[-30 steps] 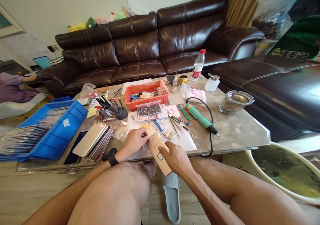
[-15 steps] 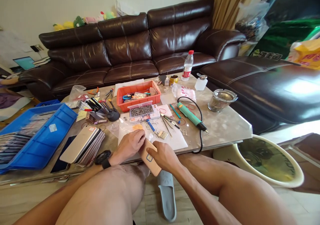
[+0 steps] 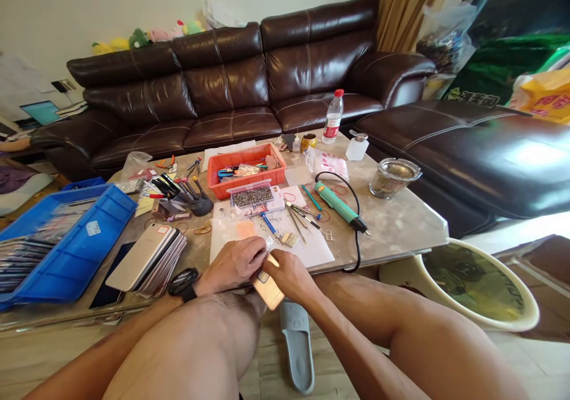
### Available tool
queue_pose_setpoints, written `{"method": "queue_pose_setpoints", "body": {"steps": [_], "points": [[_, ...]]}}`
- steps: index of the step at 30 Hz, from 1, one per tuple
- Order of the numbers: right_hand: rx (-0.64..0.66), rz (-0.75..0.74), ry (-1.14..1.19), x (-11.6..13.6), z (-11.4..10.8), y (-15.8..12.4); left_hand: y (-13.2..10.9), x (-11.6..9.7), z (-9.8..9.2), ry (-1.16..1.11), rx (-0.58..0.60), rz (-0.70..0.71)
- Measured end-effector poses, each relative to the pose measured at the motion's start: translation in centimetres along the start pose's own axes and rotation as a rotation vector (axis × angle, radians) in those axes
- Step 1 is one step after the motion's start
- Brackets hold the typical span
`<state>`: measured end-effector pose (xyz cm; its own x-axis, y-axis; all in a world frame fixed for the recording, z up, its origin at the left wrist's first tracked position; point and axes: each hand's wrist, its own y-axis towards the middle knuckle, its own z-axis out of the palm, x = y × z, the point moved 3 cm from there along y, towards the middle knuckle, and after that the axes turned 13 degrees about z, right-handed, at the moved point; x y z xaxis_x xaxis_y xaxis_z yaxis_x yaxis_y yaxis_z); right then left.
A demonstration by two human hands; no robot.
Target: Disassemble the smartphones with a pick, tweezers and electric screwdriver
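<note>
Closely held: a right hand (image 3: 288, 276) curls its fingers around a gold phone (image 3: 268, 291) just off the near edge of the table (image 3: 401, 228), steadying it; a left hand (image 3: 231, 264) sits beside it, fingers pressed together, any pinch hidden.

Phone back (image 3: 268, 293): smooth satin gold metal. Sofa (image 3: 222, 85): glossy dark brown leather, stitched seams. Crate (image 3: 75, 248): blue moulded plastic, low sheen.

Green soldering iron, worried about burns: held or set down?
Set down: the soldering iron lies on the tabletop, untouched by the left hand or right hand.
</note>
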<state>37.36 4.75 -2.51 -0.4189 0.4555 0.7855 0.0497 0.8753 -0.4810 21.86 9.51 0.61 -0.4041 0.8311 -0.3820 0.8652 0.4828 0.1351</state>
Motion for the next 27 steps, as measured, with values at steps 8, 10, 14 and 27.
{"method": "queue_pose_setpoints", "body": {"steps": [8,10,14,27], "points": [[0.285,0.005,0.410,-0.7,-1.5,-1.4,0.1,-0.1,-1.2,-0.043,-0.086,-0.039],[0.378,-0.012,0.569,-0.7,-1.8,-2.0,0.4,-0.3,-1.8,-0.060,-0.115,-0.044],[0.425,-0.074,0.748,0.1,-1.9,-2.4,1.1,-1.3,-3.6,-0.090,-0.157,-0.036],[0.012,-0.061,0.488,2.5,-0.6,-0.6,2.4,-5.6,-8.4,-0.085,-0.134,0.100]]}}
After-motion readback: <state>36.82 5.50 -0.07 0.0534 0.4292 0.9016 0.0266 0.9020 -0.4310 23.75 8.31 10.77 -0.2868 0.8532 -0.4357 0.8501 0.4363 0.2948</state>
